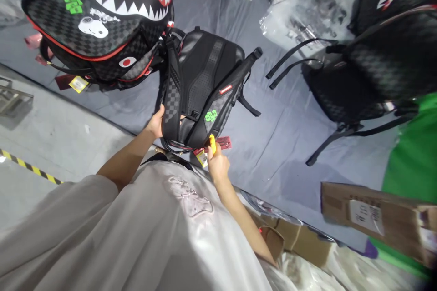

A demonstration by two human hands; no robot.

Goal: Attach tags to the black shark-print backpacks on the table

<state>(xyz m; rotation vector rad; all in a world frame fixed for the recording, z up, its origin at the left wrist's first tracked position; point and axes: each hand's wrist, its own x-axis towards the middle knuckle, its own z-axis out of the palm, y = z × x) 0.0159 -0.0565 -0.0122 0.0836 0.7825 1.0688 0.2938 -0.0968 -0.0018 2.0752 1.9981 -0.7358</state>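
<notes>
The single head view looks steeply down from above the person's chest, tilted sideways, with the shirt [143, 236] filling the lower frame. It faces forward over a grey sheet [273, 136], close to the backpack [201, 86] at centre, farther from bags at the edges.

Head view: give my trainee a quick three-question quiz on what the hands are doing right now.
1. True or false: the left hand grips the backpack by its shoulder strap side.
2. What colour is the small tool in the right hand?
3. The green sticker sits: A) on the held backpack, B) on the cardboard box.

Key: 1 true; 2 yellow; 3 A.
</notes>
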